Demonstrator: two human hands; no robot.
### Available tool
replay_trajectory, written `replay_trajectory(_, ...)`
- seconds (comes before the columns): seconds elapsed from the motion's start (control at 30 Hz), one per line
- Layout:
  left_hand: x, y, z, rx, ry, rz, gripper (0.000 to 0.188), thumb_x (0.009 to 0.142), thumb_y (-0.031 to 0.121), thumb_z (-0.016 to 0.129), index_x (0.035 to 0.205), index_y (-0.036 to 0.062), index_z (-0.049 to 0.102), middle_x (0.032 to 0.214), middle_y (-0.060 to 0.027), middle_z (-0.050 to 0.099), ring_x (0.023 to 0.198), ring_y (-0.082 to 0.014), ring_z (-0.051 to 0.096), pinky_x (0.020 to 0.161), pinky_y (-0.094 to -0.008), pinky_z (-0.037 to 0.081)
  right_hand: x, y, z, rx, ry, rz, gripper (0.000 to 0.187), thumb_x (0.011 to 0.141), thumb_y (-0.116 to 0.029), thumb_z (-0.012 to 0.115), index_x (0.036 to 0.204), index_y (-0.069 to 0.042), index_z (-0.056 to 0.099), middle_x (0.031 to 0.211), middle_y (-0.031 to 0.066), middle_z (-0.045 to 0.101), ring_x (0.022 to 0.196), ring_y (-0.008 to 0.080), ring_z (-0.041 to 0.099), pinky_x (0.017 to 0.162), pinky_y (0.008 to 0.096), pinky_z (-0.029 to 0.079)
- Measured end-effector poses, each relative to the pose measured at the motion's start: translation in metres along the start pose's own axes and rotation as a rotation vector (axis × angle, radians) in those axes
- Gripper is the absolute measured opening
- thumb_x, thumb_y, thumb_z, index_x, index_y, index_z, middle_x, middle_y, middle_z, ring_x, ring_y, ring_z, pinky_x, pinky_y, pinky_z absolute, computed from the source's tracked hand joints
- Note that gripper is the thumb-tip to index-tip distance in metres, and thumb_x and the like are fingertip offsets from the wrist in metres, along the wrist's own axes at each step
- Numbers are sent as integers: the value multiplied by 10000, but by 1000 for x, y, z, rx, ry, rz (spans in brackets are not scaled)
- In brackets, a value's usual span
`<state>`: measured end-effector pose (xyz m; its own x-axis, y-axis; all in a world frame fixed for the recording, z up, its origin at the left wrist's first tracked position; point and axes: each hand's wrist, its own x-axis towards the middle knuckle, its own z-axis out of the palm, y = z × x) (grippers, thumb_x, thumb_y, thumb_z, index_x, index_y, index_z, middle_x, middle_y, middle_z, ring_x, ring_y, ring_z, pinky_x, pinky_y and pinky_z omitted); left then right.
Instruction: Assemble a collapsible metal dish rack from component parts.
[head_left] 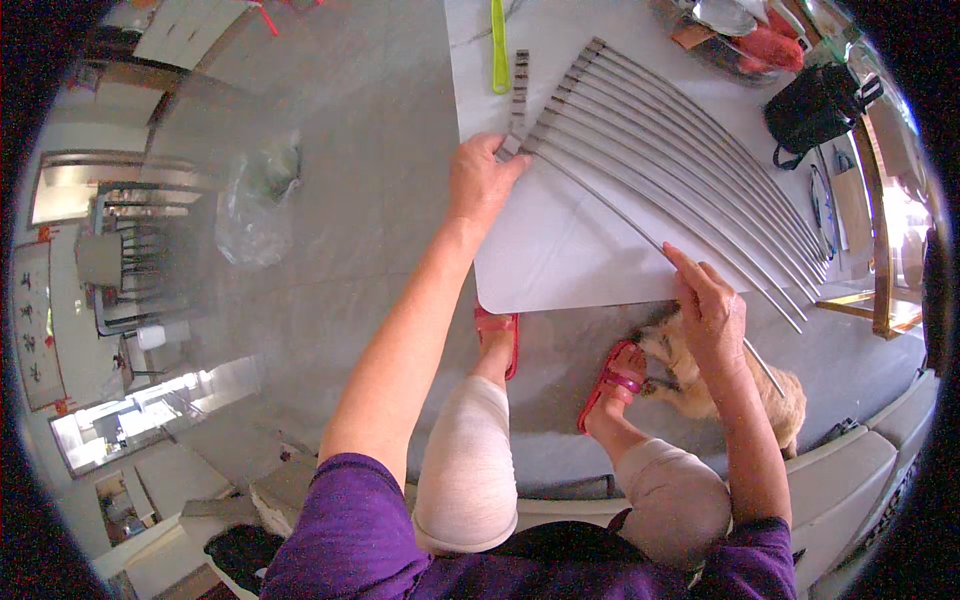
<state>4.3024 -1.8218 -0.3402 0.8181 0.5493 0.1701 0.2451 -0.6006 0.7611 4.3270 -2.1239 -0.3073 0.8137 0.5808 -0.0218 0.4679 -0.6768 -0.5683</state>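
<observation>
Several thin metal rods [690,150] lie side by side on a white table [560,260], fanned out slightly. Their far-left ends line up along a dark-banded edge [565,95]. At the near end of that edge, my left hand [480,180] pinches a rod's end with thumb and fingers. My right hand [712,315] is closed around the same nearest rod [600,200] farther down, past the table's front edge. The rod's other end sticks out below my right hand. A short strip with dark bands [520,85] lies just beyond my left hand.
A bright green handle [500,50] lies near the strip. To the right stand a black bag-like container [815,110] and a gold-coloured frame [880,240]. A dog [700,380] lies on the floor by my feet. A clear plastic bag [258,205] is on the floor at left.
</observation>
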Motion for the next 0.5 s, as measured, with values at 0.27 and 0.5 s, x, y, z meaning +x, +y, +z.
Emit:
replay_trajectory(0.27,1,-3,1,-40,-5,-1,259,628,170,699,737,-43,601,720,-221,585,675,-356,567,610,-411,425,0,2,-1,-22,-2,-32,317,879,-163,487,1179,-231,565,801,103,578,686,323,595,580,405,469)
replay_trajectory(0.5,1,-7,4,-30,0,-11,314,621,170,715,816,-59,625,781,-235,599,745,-372,577,661,-402,441,0,3,0,9,12,-31,311,882,-167,487,1176,-231,566,812,101,583,703,324,598,593,405,470)
